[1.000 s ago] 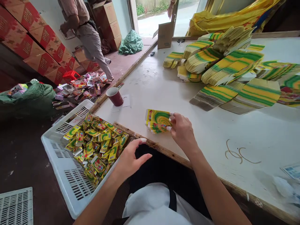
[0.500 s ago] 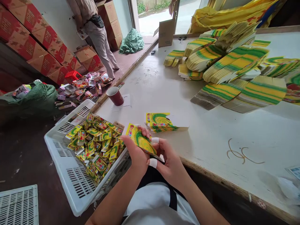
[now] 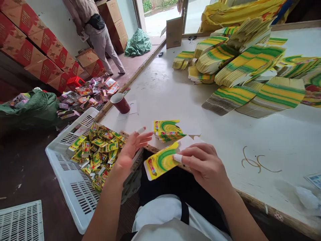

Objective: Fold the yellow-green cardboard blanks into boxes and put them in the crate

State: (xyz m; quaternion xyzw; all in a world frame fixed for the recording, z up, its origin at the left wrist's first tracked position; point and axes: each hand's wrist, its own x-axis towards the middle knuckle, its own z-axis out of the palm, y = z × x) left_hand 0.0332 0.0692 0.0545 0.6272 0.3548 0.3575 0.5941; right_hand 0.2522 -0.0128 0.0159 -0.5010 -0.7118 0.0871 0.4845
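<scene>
My right hand pinches a flat yellow-and-green printed carton with white flaps, held just over the table's front edge. White tape wraps a finger there. To its left, my left hand is raised with fingers stretched apart and nothing in it, near the rim of the crate. A small stack of flat cartons of the same print lies on the table beyond both hands. The white plastic crate at the left holds a heap of small folded yellow boxes.
Bundles of flat cartons cover the table's back right. A maroon mug stands near the left edge, and rubber bands lie at right. A person stands by red boxes. Mixed packets are piled on the floor.
My left hand has let go of the carton and moved left, its fingers opening. The carton is now in my right hand alone, lower and turned, its white flap showing.
</scene>
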